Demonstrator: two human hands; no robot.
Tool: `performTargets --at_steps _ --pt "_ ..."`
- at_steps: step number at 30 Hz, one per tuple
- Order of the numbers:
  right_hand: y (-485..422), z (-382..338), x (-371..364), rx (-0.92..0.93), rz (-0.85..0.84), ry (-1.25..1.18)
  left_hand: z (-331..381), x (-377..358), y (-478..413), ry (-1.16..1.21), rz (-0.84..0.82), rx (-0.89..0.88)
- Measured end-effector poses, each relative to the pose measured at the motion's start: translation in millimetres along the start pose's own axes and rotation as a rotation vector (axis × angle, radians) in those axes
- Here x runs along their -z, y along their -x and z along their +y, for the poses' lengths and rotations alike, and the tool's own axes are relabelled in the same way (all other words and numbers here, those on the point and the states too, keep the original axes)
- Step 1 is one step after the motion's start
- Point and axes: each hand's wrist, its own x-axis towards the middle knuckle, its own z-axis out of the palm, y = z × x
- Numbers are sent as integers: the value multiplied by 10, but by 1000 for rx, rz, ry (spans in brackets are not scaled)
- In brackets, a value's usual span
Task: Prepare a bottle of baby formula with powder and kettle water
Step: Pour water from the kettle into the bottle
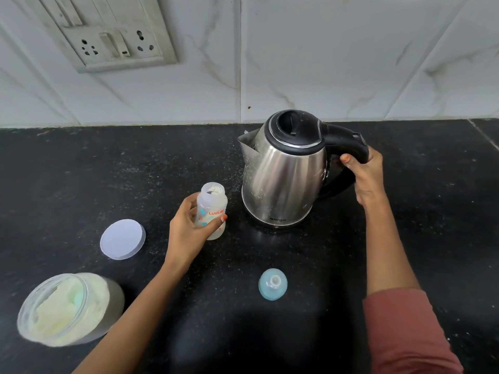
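Observation:
An open baby bottle (212, 209) stands upright on the black counter, with pale powder showing at its mouth. My left hand (187, 233) grips it around the body. Right of it stands a steel kettle (280, 176) with a black lid, its spout facing left toward the bottle. My right hand (366, 175) grips the kettle's black handle. An open jar of powder (67, 309) sits at the front left, and its white lid (122, 238) lies flat behind it. The bottle's blue teat cap (272, 284) rests on the counter between my arms.
The black counter (81, 171) runs back to a white marble-tiled wall. A socket and switch plate (113, 44) is mounted on the wall at the upper left. A seam in the counter shows at the far right.

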Motion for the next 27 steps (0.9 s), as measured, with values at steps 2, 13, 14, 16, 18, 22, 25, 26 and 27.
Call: performTargets --at_steps 2,13,14,16,18,22,25,26,27 --pt "-9 -28 -34 28 -41 -41 -18 9 -11 5 7 6" --pt "87 -56 -115 64 -10 -173 47 108 -67 -7 33 -7" --pt "105 -59 -121 70 -4 -174 45 116 -65 -4 34 -6" --pt "133 -65 -141 91 10 -162 42 143 -62 -3 34 -1" --pt "149 -79 -158 118 39 -134 49 163 -63 -3 36 -1" --pt "148 -128 -219 159 35 -93 55 218 -75 -10 48 -14" --pt "142 -206 -274 178 -5 -72 50 253 -81 -25 53 -18" --pt "138 -234 -292 184 -20 -64 43 264 -88 -37 52 -20" --pt "131 -263 -307 190 -35 -54 34 276 -96 -49 50 -22"
